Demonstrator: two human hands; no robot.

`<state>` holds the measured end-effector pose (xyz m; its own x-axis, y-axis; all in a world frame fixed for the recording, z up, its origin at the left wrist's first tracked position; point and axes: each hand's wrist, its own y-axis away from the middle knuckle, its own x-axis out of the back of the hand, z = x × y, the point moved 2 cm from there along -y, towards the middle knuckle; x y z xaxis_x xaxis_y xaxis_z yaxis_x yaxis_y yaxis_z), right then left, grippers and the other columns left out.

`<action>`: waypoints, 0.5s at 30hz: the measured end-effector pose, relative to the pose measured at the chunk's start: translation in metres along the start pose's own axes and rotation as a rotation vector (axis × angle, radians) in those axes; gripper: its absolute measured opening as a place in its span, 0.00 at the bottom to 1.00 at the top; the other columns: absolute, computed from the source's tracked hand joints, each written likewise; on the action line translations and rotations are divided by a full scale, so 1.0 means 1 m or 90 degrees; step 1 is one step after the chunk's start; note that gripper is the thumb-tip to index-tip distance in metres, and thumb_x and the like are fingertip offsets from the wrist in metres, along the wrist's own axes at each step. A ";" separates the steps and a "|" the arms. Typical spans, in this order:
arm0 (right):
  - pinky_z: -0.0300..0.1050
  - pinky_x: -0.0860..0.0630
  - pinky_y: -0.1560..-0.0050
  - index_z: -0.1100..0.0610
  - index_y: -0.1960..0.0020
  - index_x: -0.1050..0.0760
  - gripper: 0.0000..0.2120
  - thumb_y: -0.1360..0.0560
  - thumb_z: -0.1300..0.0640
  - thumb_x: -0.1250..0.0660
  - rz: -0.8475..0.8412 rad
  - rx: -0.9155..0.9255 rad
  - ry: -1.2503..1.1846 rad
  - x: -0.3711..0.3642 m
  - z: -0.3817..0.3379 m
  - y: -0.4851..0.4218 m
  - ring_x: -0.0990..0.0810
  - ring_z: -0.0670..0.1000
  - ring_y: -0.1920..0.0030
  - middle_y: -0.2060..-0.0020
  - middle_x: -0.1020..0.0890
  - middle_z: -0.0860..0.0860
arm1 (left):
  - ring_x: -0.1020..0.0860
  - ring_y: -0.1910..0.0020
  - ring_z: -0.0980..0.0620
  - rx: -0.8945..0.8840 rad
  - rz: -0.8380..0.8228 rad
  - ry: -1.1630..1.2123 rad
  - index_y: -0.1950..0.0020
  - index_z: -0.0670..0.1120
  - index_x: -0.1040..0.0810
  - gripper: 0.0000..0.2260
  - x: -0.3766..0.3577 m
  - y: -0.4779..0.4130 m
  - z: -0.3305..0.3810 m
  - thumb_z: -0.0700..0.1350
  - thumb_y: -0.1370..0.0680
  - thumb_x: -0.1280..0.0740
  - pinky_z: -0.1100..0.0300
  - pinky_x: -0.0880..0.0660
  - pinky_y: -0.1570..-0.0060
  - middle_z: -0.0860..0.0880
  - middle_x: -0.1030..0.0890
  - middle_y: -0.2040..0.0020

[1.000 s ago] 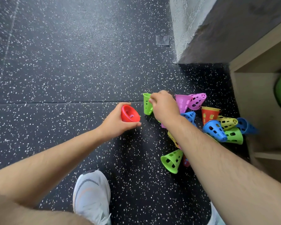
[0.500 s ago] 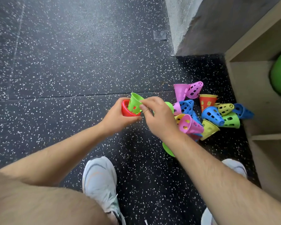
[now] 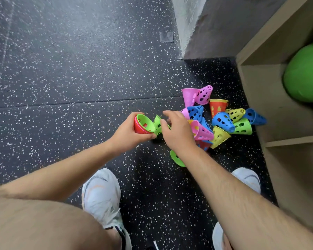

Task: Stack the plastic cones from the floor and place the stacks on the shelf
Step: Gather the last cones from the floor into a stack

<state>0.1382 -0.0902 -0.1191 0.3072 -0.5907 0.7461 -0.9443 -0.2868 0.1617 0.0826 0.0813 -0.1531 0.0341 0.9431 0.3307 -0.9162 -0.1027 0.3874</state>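
Left hand (image 3: 128, 132), frame centre, grips a red cone (image 3: 140, 128) with a green cone (image 3: 145, 122) nested inside. Right hand (image 3: 177, 132) just beside it, fingers loosely spread, touching another green cone (image 3: 158, 124); grasp unclear. Loose cones (image 3: 222, 120) piled on the floor (image 3: 79, 69) centre-right, beside the shelf (image 3: 260, 91).

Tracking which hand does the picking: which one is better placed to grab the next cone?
Right. The right hand hovers open beside the loose green cone, while the left hand is occupied holding the red-and-green stack.
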 end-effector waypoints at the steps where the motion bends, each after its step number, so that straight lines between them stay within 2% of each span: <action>1: 0.49 0.30 0.35 0.59 0.33 0.25 0.17 0.21 0.57 0.36 -0.008 -0.011 0.016 0.000 0.003 -0.001 0.25 0.54 0.40 0.40 0.22 0.54 | 0.21 0.47 0.58 0.004 -0.001 -0.003 0.32 0.55 0.30 0.35 0.000 0.000 -0.001 0.50 0.33 0.16 0.67 0.27 0.48 0.55 0.19 0.43; 4: 0.46 0.35 0.32 0.60 0.31 0.27 0.19 0.21 0.57 0.35 -0.048 -0.020 0.067 -0.004 0.009 -0.002 0.28 0.55 0.35 0.38 0.23 0.55 | 0.21 0.47 0.60 0.015 -0.004 -0.019 0.32 0.54 0.30 0.35 0.001 0.002 -0.006 0.51 0.33 0.16 0.72 0.28 0.51 0.56 0.20 0.43; 6: 0.45 0.38 0.32 0.60 0.30 0.28 0.20 0.21 0.56 0.35 -0.070 -0.022 0.091 -0.009 0.011 -0.003 0.30 0.56 0.33 0.36 0.24 0.56 | 0.21 0.46 0.57 0.020 -0.004 -0.016 0.32 0.54 0.31 0.35 0.002 0.001 -0.010 0.51 0.33 0.16 0.69 0.27 0.48 0.55 0.20 0.43; 9: 0.47 0.38 0.32 0.60 0.30 0.29 0.20 0.20 0.55 0.35 -0.082 -0.049 0.119 -0.019 0.013 -0.008 0.32 0.56 0.32 0.36 0.25 0.56 | 0.21 0.47 0.59 0.036 -0.002 -0.018 0.32 0.54 0.31 0.35 0.004 0.001 -0.016 0.50 0.32 0.16 0.69 0.27 0.49 0.56 0.20 0.44; 12: 0.49 0.36 0.34 0.60 0.34 0.27 0.16 0.19 0.54 0.37 -0.081 -0.073 0.156 -0.029 0.015 -0.013 0.31 0.58 0.35 0.39 0.25 0.57 | 0.21 0.49 0.58 0.040 0.000 -0.010 0.33 0.54 0.30 0.34 0.005 0.000 -0.021 0.48 0.32 0.16 0.69 0.27 0.50 0.54 0.19 0.44; 15: 0.51 0.32 0.43 0.59 0.40 0.24 0.11 0.18 0.55 0.39 -0.072 -0.070 0.140 -0.037 0.014 -0.016 0.28 0.60 0.42 0.47 0.25 0.59 | 0.21 0.50 0.58 0.046 0.000 0.002 0.33 0.52 0.30 0.32 0.009 0.002 -0.025 0.44 0.31 0.17 0.75 0.28 0.53 0.52 0.20 0.44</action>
<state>0.1434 -0.0746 -0.1582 0.3900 -0.3777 0.8398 -0.9162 -0.2507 0.3127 0.0710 0.0969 -0.1708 0.0330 0.9441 0.3280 -0.8851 -0.1248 0.4483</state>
